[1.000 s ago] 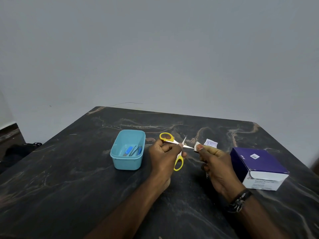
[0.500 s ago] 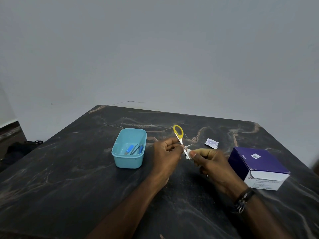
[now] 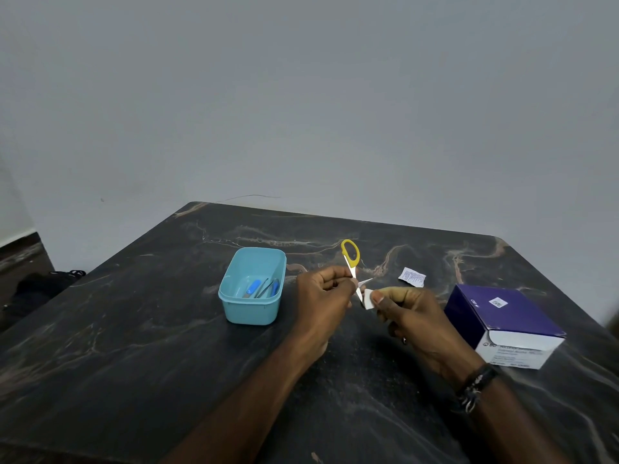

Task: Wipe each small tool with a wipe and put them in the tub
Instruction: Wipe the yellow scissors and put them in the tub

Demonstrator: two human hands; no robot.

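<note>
Yellow-handled scissors [image 3: 351, 262] gripped by left hand [image 3: 323, 296] at frame centre; right hand [image 3: 410, 316] pinched white wipe [image 3: 368, 299] against blade.

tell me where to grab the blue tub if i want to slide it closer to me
Take the tub by its long right wall, just under the rim, coming from the right with the left hand, which is nearest. I'd keep fingers outside: the small tools lie loose inside, and the rim gives a lip to hook.

Yellow-handled scissors [image 3: 350, 254], light blue tub [image 3: 252, 304], purple-and-white box [image 3: 502, 321].
</note>
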